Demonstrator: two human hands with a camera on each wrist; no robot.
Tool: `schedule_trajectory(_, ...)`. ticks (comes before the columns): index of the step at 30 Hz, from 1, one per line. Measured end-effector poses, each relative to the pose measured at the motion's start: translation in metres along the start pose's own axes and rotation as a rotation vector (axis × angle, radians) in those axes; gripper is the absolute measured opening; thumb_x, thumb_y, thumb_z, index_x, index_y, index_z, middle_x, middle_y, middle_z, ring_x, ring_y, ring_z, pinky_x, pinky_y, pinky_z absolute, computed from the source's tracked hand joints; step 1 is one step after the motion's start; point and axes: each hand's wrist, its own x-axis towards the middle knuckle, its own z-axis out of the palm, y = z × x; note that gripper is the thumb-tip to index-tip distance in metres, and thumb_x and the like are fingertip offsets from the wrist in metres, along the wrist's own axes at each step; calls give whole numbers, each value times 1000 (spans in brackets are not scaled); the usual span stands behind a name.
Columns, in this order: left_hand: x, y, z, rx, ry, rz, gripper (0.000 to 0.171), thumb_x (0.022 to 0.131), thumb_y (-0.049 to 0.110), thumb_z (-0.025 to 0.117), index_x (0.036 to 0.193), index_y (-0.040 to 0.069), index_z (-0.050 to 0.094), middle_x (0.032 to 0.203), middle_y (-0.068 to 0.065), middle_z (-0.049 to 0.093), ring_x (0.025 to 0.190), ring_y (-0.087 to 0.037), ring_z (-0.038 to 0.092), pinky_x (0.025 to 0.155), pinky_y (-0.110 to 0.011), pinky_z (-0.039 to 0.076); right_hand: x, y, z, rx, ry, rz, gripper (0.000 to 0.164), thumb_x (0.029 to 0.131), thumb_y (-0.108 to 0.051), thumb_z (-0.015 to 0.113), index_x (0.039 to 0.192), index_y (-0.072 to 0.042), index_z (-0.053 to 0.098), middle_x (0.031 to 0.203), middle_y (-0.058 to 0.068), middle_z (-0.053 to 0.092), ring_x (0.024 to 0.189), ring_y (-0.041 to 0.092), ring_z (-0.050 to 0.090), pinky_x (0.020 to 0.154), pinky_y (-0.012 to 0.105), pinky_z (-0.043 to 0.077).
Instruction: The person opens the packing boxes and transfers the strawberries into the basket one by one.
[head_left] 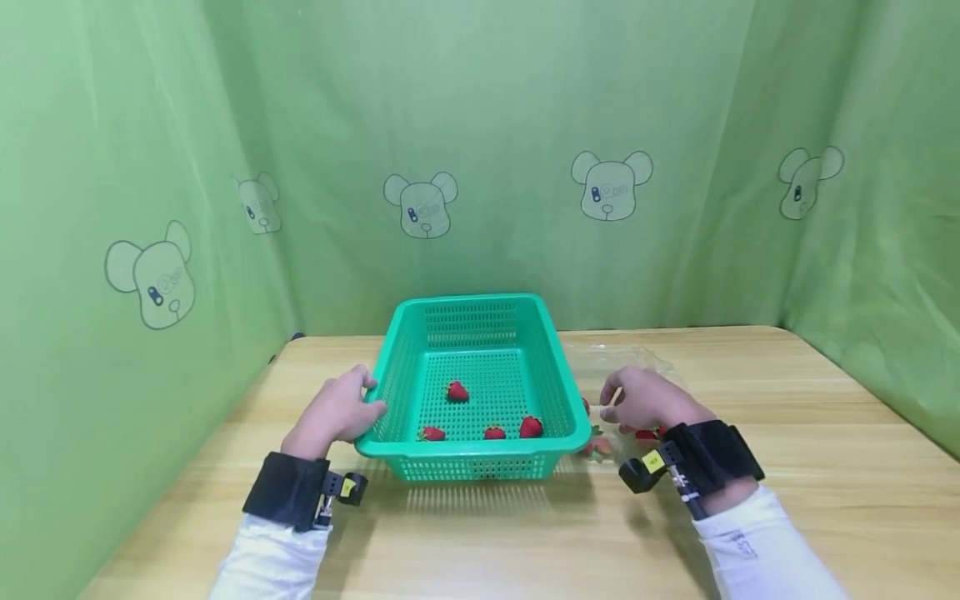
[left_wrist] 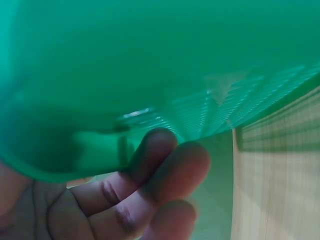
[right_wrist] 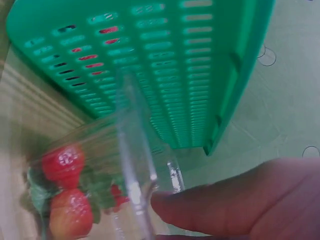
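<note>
A green perforated plastic basket (head_left: 474, 448) stands in the middle of the table with several red strawberries (head_left: 457, 392) spread over its floor. My left hand (head_left: 341, 408) grips its left rim; in the left wrist view the fingers (left_wrist: 182, 170) curl at the edge. To the right lies a clear plastic container (right_wrist: 132, 160) with more strawberries (right_wrist: 71, 214), some with green leaves. Above it hovers my right hand (head_left: 648, 398), thumb and forefinger bent with a small gap between them. In the right wrist view the thumb overlaps the container's wall, and the other fingers are mostly hidden.
Under everything is a wood-grain table (head_left: 480, 542). Green curtains (head_left: 495, 100) with bear-head drawings enclose its back and sides. The basket's right wall stands close beside the clear container.
</note>
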Motion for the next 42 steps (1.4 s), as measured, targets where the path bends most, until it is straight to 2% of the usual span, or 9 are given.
schedule_trajectory(11, 1, 1, 0, 15, 12, -3, 38, 89, 15, 61, 119, -5, 48, 101, -22, 61, 67, -20, 59, 60, -33, 51, 2, 7, 10, -19, -64, -32, 14, 75, -8, 73, 87, -6, 65, 78, 7, 61, 66, 19, 53, 57, 30, 44)
schedule_trajectory(15, 1, 0, -1, 13, 15, -7, 38, 89, 15, 60, 119, -5, 48, 101, -22, 60, 66, -20, 59, 60, -32, 51, 3, 7, 13, 22, -89, -1, 19, 72, -7, 74, 88, -7, 64, 77, 7, 61, 66, 19, 54, 57, 29, 46)
schedule_trajectory(20, 0, -1, -1, 13, 13, -15, 39, 89, 15, 60, 120, -5, 48, 101, -21, 60, 66, -20, 58, 59, -32, 51, 4, 6, 18, 85, -115, 29, 21, 74, -10, 77, 90, -6, 64, 73, 8, 61, 58, 16, 54, 52, 26, 45)
schedule_trajectory(23, 0, 0, -1, 11, 11, -18, 40, 89, 15, 60, 121, -5, 47, 101, -21, 61, 66, -20, 58, 59, -32, 51, 5, 6, 20, 95, -106, 41, 19, 72, -1, 71, 90, -6, 65, 77, 9, 61, 60, 17, 53, 52, 26, 44)
schedule_trajectory(27, 1, 2, 0, 5, 10, -16, 40, 89, 15, 60, 121, -5, 47, 101, -21, 61, 66, -20, 58, 59, -32, 51, 6, 10, 21, 73, -78, 16, 26, 66, 6, 64, 89, -5, 66, 84, 10, 61, 66, 21, 53, 53, 28, 44)
schedule_trajectory(31, 2, 3, 1, 2, 10, -20, 39, 89, 15, 61, 121, -5, 48, 103, -21, 60, 66, -20, 58, 60, -32, 51, 6, 12, 21, 65, -67, 4, 26, 65, 7, 63, 88, -5, 66, 83, 10, 61, 65, 20, 52, 52, 28, 43)
schedule_trajectory(42, 2, 2, 1, -2, 9, -28, 40, 90, 15, 61, 122, -5, 47, 102, -21, 61, 67, -20, 59, 61, -33, 52, 8, 12, 23, 89, -61, 46, 36, 59, 11, 52, 91, -2, 62, 85, 13, 59, 63, 21, 53, 50, 28, 46)
